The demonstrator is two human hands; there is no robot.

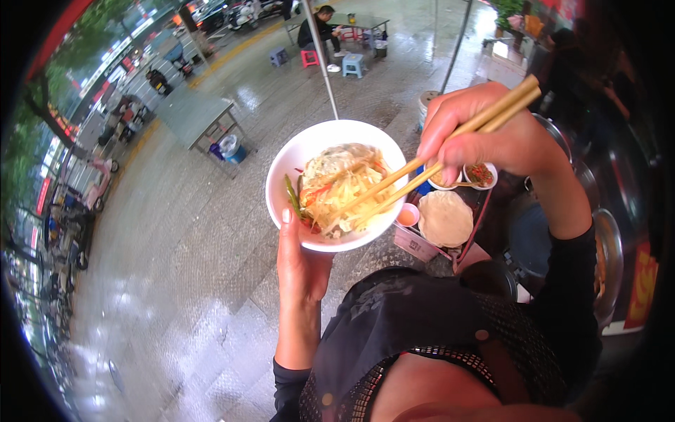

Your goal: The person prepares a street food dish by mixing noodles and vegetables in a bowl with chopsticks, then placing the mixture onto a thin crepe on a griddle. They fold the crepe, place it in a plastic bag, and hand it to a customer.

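My left hand (303, 269) grips a white bowl (279, 158) from below, thumb over the near rim. Inside the bowl lie pale shredded vegetables (364, 190), a browned, egg-like piece (343, 158), red strips and a green pepper strip (291, 195). In my right hand (474, 132) is a pair of wooden chopsticks (453, 132). Their tips reach into the shreds at the bowl's near side. The fingers under the bowl are hidden.
A round of flatbread or dough (445, 219) lies right of the bowl, beside a pink cup (407, 215) and a bowl of chopped red peppers (481, 175). Large pans (606, 264) stand at far right. A metal pole (321, 58) rises beyond the bowl. A person (316, 34) sits at a far table.
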